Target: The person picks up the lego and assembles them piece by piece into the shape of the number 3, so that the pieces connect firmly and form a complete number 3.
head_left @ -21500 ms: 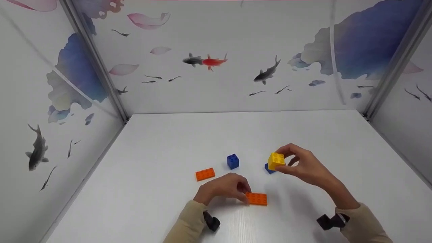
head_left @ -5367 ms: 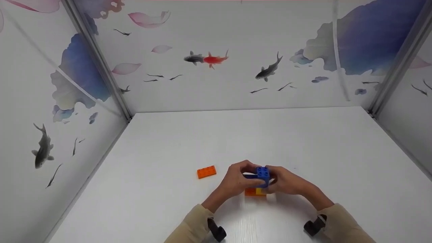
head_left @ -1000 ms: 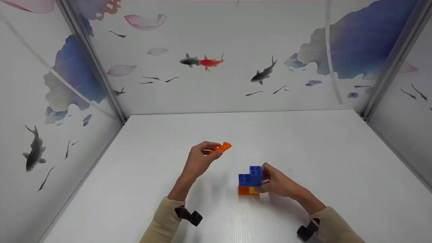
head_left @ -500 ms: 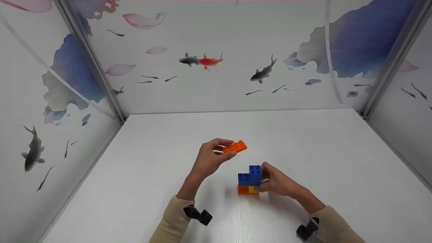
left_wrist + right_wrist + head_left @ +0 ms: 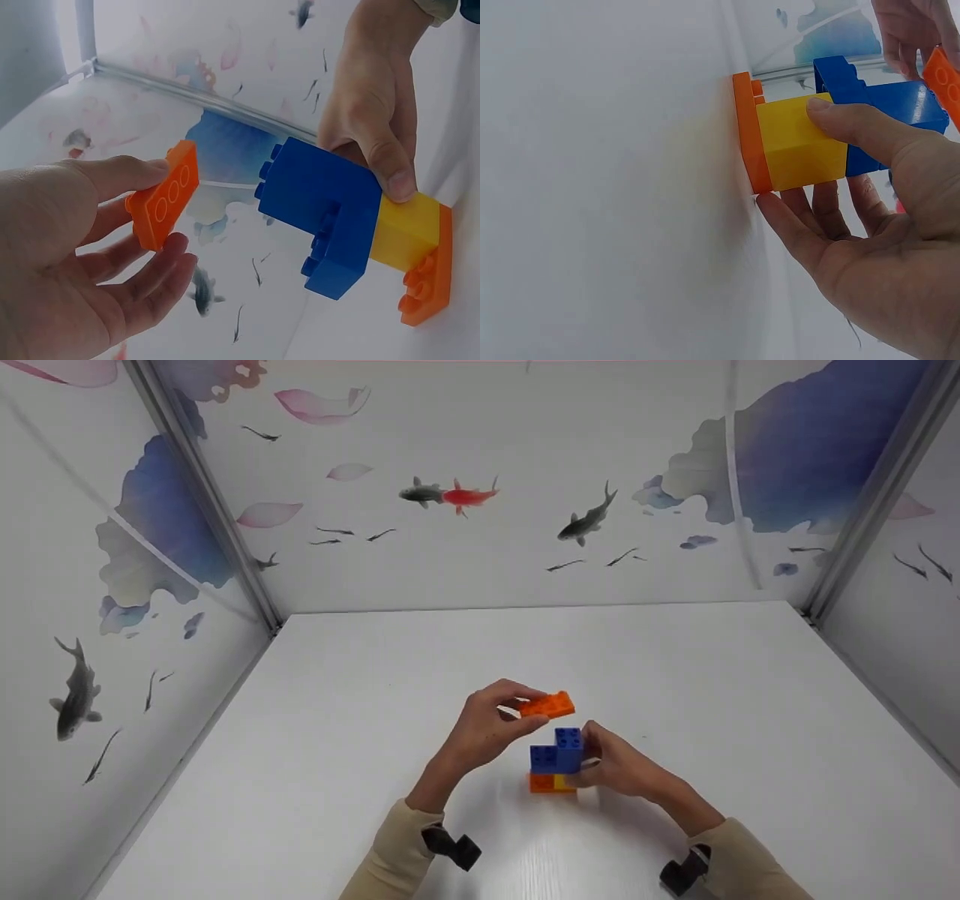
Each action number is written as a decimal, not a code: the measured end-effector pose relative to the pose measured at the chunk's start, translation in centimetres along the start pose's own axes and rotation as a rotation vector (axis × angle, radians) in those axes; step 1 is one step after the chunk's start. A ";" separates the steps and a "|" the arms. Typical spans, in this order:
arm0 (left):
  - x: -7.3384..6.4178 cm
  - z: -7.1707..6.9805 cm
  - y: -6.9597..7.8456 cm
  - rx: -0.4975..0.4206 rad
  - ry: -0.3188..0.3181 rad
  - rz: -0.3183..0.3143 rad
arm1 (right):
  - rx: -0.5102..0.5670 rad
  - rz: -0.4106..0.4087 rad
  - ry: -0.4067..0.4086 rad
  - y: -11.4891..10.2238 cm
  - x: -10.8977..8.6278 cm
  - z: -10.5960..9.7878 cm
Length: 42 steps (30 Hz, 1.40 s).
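Observation:
My left hand [image 5: 487,727] pinches a flat orange toy brick [image 5: 549,705] between thumb and fingers, held in the air just above and behind a stack. That stack stands on the table: an orange plate brick [image 5: 435,289] at the bottom, a yellow brick [image 5: 405,229] on one end of it, a flat blue brick [image 5: 543,759] across the yellow one and overhanging, and a blue cube brick [image 5: 568,739] on top. My right hand [image 5: 619,757] grips the stack from the right, its thumb on the yellow brick in the right wrist view. The held brick's hollow underside partly faces the left wrist camera.
The white table [image 5: 337,675] spreads around the stack. A back wall [image 5: 495,555] and side walls printed with fish and petals enclose it. Black wrist cameras [image 5: 454,847] are strapped at both sleeves.
Over the last second my left hand has carried the orange brick rightward, close to the stack; my right hand stays put. Earlier that brick lay on the table while both hands worked on the blue bricks.

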<state>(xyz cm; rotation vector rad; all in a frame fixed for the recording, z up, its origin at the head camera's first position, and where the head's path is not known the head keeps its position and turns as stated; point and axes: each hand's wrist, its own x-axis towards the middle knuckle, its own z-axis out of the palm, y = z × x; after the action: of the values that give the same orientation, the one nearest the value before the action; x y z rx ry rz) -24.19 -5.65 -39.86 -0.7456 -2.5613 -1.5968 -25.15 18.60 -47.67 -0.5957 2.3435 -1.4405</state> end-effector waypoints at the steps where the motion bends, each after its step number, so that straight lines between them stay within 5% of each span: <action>1: 0.0 0.1 0.0 0.002 -0.014 0.006 | -0.002 -0.002 -0.003 0.0 0.0 0.0; 6: 0.0 0.8 -0.5 0.002 -0.057 0.029 | -0.008 -0.008 -0.008 0.1 0.1 -0.1; 27: 0.0 1.2 -1.3 0.082 -0.112 -0.040 | 0.002 -0.047 -0.017 0.1 0.0 -0.1; 42: 0.2 1.1 -1.5 -0.009 -0.152 -0.125 | -0.013 -0.040 -0.013 0.2 0.1 -0.2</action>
<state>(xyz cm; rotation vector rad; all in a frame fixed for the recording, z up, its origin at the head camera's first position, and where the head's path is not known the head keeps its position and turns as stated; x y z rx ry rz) -24.75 -5.16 -41.63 -0.7495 -2.7607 -1.6469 -25.33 18.76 -47.78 -0.6569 2.3460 -1.4349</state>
